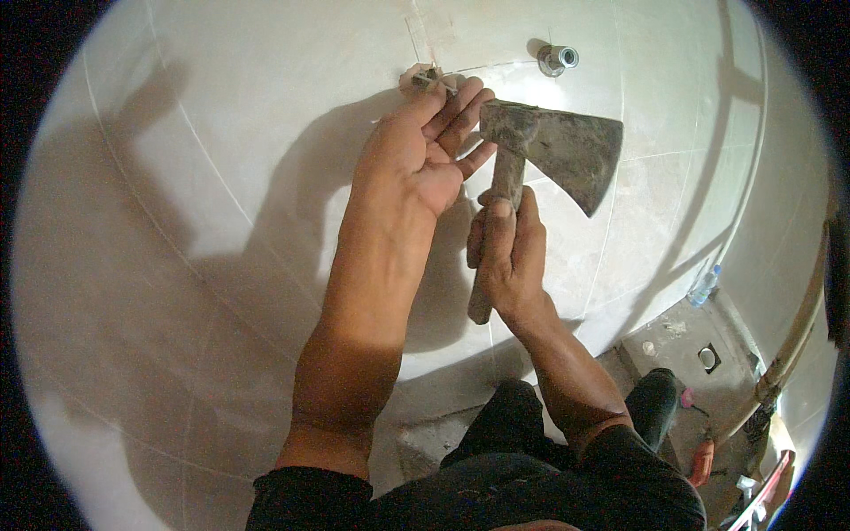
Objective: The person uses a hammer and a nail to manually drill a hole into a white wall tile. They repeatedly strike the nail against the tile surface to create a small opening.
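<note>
My right hand (pixel 511 243) is wrapped round the wooden handle of a hatchet (pixel 567 146). The hatchet's worn, dusty head is uppermost and its broad blade points right. To its left, my left hand (pixel 434 146) is raised against the tiled wall, palm partly showing. Its thumb and forefinger pinch together at a rough hole (pixel 423 76) in the tile; a thin, pale piece shows at the fingertips, too small to name. The other fingers are half bent, and the back of the hatchet head is close beside them.
A chrome pipe fitting (pixel 560 59) sticks out of the wall right of the hole. Down on the floor are a square drain (pixel 708 357), a plastic bottle (pixel 706 286) and an orange tool (pixel 702 462). A long pole (pixel 801 327) leans at the far right.
</note>
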Tool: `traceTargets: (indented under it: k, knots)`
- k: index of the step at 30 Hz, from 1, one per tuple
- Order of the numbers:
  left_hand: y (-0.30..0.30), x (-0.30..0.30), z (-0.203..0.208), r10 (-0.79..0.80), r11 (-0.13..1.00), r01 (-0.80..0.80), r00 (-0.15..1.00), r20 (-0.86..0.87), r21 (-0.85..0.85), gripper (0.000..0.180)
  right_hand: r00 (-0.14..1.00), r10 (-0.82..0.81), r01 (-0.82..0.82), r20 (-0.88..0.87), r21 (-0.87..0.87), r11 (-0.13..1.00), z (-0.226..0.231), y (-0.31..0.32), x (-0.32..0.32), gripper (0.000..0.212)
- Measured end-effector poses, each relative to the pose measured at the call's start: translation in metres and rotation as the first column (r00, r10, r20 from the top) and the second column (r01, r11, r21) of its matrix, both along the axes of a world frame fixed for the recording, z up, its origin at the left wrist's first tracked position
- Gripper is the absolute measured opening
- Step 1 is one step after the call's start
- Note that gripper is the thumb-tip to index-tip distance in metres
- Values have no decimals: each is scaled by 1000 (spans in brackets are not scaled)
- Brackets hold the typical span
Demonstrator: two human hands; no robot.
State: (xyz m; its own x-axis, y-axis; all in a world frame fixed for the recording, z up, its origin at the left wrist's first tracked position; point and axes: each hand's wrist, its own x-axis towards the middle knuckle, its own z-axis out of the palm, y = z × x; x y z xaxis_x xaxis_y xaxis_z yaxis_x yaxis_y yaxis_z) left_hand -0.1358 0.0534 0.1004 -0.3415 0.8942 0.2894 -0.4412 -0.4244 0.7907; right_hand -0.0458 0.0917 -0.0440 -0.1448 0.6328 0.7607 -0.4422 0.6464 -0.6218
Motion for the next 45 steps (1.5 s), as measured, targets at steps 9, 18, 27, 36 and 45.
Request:
traceTargets:
  k: [9,18,27,36,45]
  knots:
    - [9,-7,-4,43,996,-39,998,-50,81,16,1000,-4,4,-6,-18,1000,19,-2,-8,30]
    - [17,-7,-5,137,990,-138,990,25,35,10,991,-115,113,68,34,993,30,1,-10,27]
    - [16,-7,-7,155,986,-155,988,16,56,14,984,-168,166,61,42,985,37,1,-10,29]
    - [13,-7,-3,111,989,-108,994,-20,103,16,958,-237,220,158,117,968,43,9,-3,29]
    - [11,-17,-4,29,993,-20,996,-81,115,11,979,-182,170,98,113,979,25,11,8,37]
